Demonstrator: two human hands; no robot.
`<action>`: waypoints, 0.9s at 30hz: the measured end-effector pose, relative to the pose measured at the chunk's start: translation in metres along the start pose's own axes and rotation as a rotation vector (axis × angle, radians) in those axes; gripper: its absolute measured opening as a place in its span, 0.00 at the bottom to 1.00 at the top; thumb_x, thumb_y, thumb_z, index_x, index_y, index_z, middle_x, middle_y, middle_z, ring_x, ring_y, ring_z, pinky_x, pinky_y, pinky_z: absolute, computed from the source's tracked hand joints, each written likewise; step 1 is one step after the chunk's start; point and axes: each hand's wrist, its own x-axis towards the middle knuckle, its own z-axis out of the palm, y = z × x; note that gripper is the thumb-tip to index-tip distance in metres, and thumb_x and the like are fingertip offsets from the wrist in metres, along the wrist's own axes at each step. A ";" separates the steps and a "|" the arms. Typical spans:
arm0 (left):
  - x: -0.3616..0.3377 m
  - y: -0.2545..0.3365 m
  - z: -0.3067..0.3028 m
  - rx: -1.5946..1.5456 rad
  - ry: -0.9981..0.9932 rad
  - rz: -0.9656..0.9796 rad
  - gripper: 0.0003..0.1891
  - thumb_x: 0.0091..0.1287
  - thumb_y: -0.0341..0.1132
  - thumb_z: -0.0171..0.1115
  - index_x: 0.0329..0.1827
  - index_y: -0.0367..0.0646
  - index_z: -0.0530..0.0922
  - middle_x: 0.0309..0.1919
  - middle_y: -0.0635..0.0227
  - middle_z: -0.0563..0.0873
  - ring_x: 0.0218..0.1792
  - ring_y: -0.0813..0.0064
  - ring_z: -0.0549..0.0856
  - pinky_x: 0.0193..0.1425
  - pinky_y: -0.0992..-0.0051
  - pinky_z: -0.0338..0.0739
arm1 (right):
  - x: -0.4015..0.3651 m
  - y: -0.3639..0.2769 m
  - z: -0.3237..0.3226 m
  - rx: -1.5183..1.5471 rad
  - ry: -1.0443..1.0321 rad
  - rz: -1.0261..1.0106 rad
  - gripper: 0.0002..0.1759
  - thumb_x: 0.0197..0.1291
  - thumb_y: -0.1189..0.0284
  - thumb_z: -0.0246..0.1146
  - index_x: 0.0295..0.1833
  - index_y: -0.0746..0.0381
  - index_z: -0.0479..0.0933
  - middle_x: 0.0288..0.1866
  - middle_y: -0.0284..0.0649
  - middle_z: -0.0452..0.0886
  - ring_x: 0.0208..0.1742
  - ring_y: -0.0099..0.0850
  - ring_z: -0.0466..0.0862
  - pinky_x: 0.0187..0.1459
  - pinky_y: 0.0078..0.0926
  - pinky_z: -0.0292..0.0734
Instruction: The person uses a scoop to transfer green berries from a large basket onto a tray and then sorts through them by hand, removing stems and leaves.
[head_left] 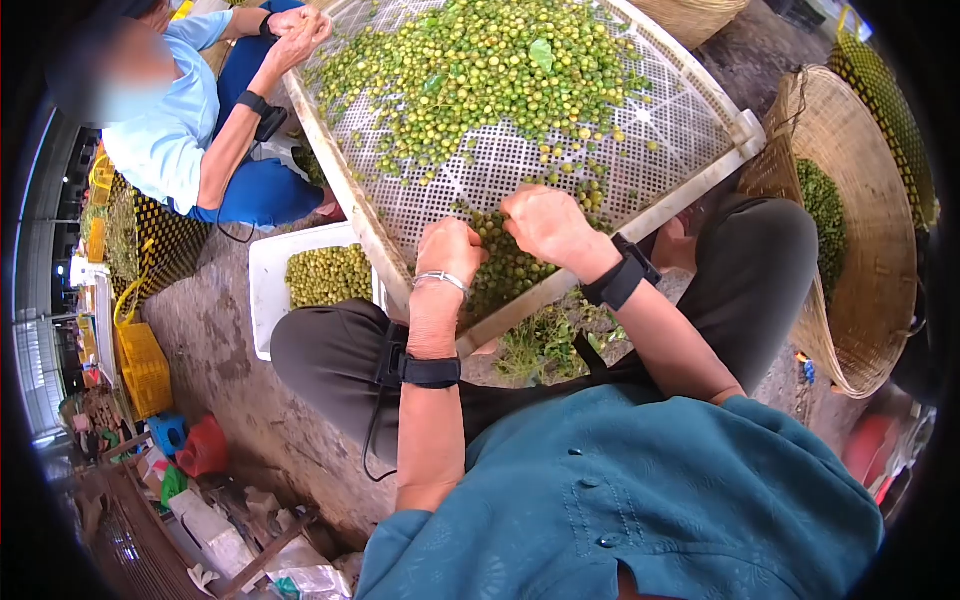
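A large white perforated tray (683, 133) tilts across my knees, with a heap of small round green and yellow fruits (470, 75) on it and a few leaves among them. Near the tray's close corner lies a darker green cluster of fruits (505, 268), between my two hands. My left hand (447, 250), with a silver bangle at the wrist, is closed at the left of this cluster. Over its upper right side, my right hand (550, 228) is closed too, fingers curled downward. Whatever the fingertips of either hand pinch is hidden.
On the left, a co-worker's hands (300, 30) meet at the tray's edge. A white bin (262, 290) of yellowish fruits stands by my left knee. A wicker basket (875, 265) holding greens is at the right. Leafy sprigs (545, 345) lie on the floor below the tray.
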 end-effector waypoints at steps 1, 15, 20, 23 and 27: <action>-0.002 -0.001 0.002 0.063 0.064 0.071 0.10 0.40 0.35 0.70 0.25 0.42 0.83 0.28 0.56 0.83 0.37 0.58 0.80 0.45 0.66 0.74 | -0.003 0.003 0.010 -0.142 0.159 -0.127 0.03 0.45 0.73 0.59 0.26 0.60 0.72 0.25 0.40 0.73 0.29 0.37 0.76 0.31 0.31 0.72; 0.031 -0.016 -0.005 0.011 0.384 0.061 0.10 0.49 0.36 0.64 0.33 0.45 0.84 0.33 0.62 0.85 0.33 0.63 0.83 0.42 0.69 0.76 | -0.006 0.010 -0.034 0.027 -0.061 0.165 0.07 0.45 0.74 0.56 0.31 0.55 0.78 0.28 0.38 0.80 0.33 0.39 0.80 0.36 0.35 0.75; 0.030 -0.017 -0.001 0.070 0.296 0.119 0.08 0.48 0.37 0.64 0.30 0.45 0.84 0.30 0.60 0.85 0.33 0.62 0.83 0.42 0.68 0.76 | -0.008 0.020 -0.001 -0.244 0.022 0.015 0.11 0.42 0.74 0.60 0.36 0.57 0.79 0.29 0.39 0.81 0.33 0.34 0.81 0.34 0.32 0.76; 0.028 -0.021 -0.004 0.151 0.218 0.041 0.08 0.49 0.37 0.62 0.27 0.43 0.83 0.28 0.58 0.84 0.32 0.61 0.83 0.40 0.67 0.76 | -0.002 0.022 -0.003 -0.099 0.092 -0.030 0.04 0.40 0.75 0.60 0.26 0.57 0.75 0.26 0.37 0.79 0.31 0.35 0.79 0.31 0.33 0.74; 0.012 -0.018 -0.016 0.005 0.185 0.068 0.09 0.49 0.38 0.62 0.26 0.42 0.83 0.27 0.58 0.84 0.31 0.62 0.84 0.40 0.69 0.76 | -0.004 0.017 -0.007 -0.105 -0.025 0.065 0.02 0.40 0.75 0.60 0.24 0.56 0.75 0.27 0.38 0.79 0.32 0.36 0.79 0.32 0.33 0.75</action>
